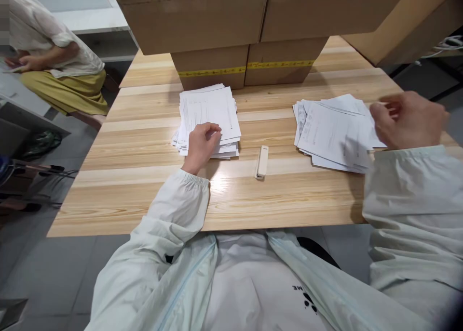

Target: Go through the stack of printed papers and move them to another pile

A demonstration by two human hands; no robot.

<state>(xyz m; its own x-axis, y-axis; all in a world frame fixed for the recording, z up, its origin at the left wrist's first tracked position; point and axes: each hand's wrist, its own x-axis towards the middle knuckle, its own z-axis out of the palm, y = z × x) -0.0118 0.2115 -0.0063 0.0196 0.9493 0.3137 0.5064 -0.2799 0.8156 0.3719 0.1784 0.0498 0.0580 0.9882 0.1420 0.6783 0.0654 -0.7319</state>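
Cream-coloured, a stapler [262, 162] is lying on the wood-grain table [137, 177] in the head view, between two stacks of printed paper. Over there the person's left hand [202, 143] is resting at the near edge of the left stack [208, 104], fingers curling; I can't tell whether they're pinching a sheet. The right hand [412, 121], blurred, is hovering by the right edge of the fanned right stack [329, 133], fingers bending, their grip unclear to me. Behind, cardboard boxes [213, 80] are standing, banded with yellow tape [282, 64].
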